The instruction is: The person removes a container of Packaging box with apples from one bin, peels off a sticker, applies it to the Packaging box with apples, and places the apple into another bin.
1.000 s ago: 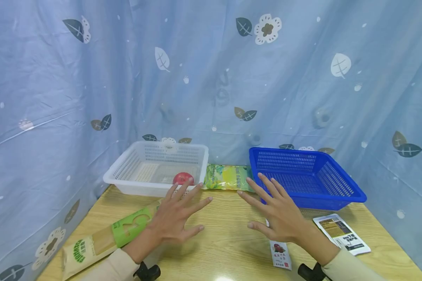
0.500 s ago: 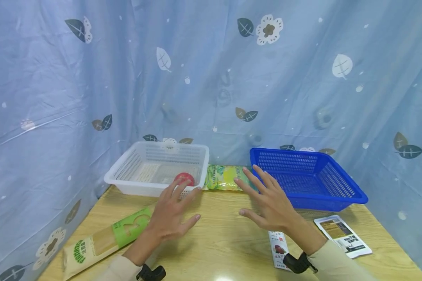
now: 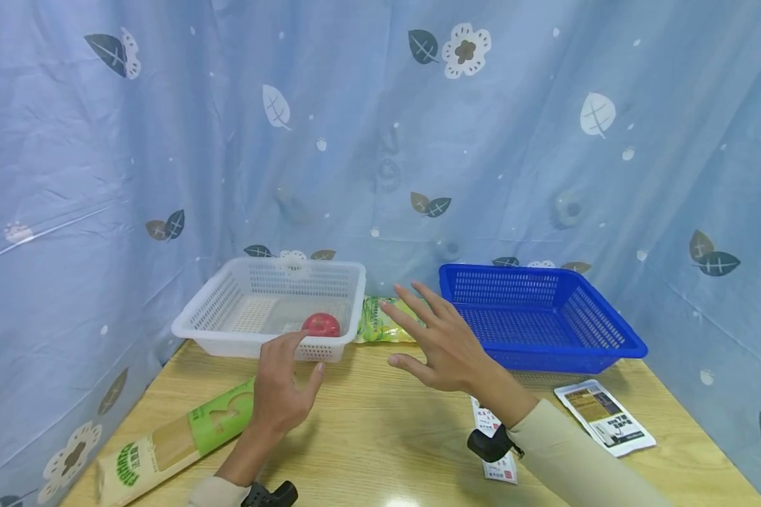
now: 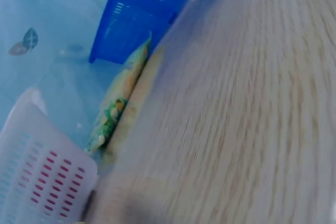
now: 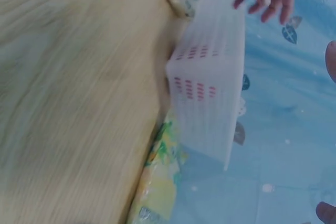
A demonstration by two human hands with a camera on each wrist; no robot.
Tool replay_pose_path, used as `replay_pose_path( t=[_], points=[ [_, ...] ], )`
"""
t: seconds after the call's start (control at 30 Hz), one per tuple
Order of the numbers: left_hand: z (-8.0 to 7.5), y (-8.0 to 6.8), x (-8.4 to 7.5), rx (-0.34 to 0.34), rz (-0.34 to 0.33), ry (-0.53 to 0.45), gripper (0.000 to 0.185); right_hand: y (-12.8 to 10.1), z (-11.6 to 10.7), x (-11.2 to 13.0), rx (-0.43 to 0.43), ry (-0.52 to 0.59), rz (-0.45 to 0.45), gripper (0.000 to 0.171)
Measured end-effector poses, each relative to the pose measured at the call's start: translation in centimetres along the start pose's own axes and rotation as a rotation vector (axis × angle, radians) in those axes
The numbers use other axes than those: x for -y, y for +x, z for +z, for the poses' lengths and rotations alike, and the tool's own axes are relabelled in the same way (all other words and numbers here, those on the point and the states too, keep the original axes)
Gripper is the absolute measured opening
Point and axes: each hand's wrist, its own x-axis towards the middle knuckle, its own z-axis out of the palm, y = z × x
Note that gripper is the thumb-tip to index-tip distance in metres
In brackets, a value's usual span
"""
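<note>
My left hand (image 3: pixel 282 389) hovers in front of the white basket (image 3: pixel 228 339), its fingers loosely bent and holding nothing. Inside that basket, near its front right corner, a red round item (image 3: pixel 320 324) lies beside a clear plastic tray. My right hand (image 3: pixel 442 345) is raised over the middle of the table with fingers spread, partly covering a green and yellow packet (image 3: pixel 374 320). This packet lies between the white basket and a blue basket (image 3: pixel 545 359). Under the right wrist, a narrow white packet (image 3: pixel 499 468) with red print is partly hidden.
Left of my left arm lies a long beige and green package (image 3: pixel 165 447). A white pouch (image 3: pixel 605 417) with a brown and black label lies at the right, in front of the blue basket. A blue patterned curtain (image 3: pixel 355 141) hangs behind the wooden table (image 3: pixel 355 436).
Both hands have moved left in the head view, and the left hand's fingers are more bent. The head view has shifted slightly. The objects on the table have stayed put.
</note>
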Motion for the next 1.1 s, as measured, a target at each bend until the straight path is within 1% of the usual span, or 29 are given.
replay_pose_path(
  t=[0.07, 0.1, 0.17, 0.27, 0.3, 0.37, 0.47, 0.53, 0.6, 0.63, 0.73, 0.87, 0.93, 1.03, 1.1],
  points=[
    [0.4, -0.3, 0.0, -0.09, -0.052, -0.055, 0.05, 0.7, 0.2, 0.0, 0.006, 0.024, 0.0, 0.072],
    [0.5, -0.4, -0.1, -0.127, -0.095, -0.08, 0.047, 1.0, 0.3, 0.1, 0.009, 0.034, 0.002, 0.072],
    [0.8, -0.3, -0.3, -0.206, -0.187, -0.13, 0.041, 1.7, 0.4, 0.2, 0.013, 0.057, 0.003, 0.072],
    [1.3, -0.1, -0.5, -0.322, -0.357, -0.191, 0.034, 2.6, 0.7, 0.3, 0.023, 0.093, 0.019, 0.073],
    [1.4, 0.0, -0.5, -0.357, -0.414, -0.204, 0.029, 2.9, 0.8, 0.4, 0.027, 0.108, 0.024, 0.074],
    [1.7, 0.2, -0.3, -0.441, -0.501, -0.226, 0.023, 3.4, 1.1, 0.7, 0.035, 0.145, 0.035, 0.074],
    [1.8, 0.4, 0.1, -0.53, -0.62, -0.216, 0.018, 4.1, 1.6, 1.0, 0.035, 0.199, 0.042, 0.075],
    [1.8, 0.7, 0.3, -0.564, -0.677, -0.214, 0.018, 4.7, 1.9, 1.3, 0.035, 0.225, 0.049, 0.077],
    [1.7, 0.9, 0.5, -0.579, -0.726, -0.229, 0.02, 5.2, 2.2, 1.5, 0.037, 0.249, 0.062, 0.078],
    [1.7, 0.9, 0.6, -0.585, -0.748, -0.254, 0.02, 5.4, 2.3, 1.6, 0.046, 0.262, 0.075, 0.079],
    [1.6, 1.2, 0.8, -0.614, -0.826, -0.356, 0.02, 6.3, 2.7, 1.9, 0.067, 0.317, 0.127, 0.078],
    [1.3, 1.6, 1.1, -0.683, -0.953, -0.526, 0.018, 7.5, 3.4, 2.1, 0.083, 0.408, 0.211, 0.082],
    [1.2, 1.8, 1.4, -0.715, -1.01, -0.58, 0.019, 8.1, 3.8, 2.2, 0.088, 0.446, 0.252, 0.084],
    [1.1, 2.0, 1.9, -0.74, -1.08, -0.612, 0.024, 8.8, 4.7, 2.2, 0.092, 0.47, 0.286, 0.084],
    [1.0, 2.2, 2.2, -0.745, -1.104, -0.612, 0.028, 9.3, 5.4, 2.2, 0.094, 0.476, 0.297, 0.083]
  ],
)
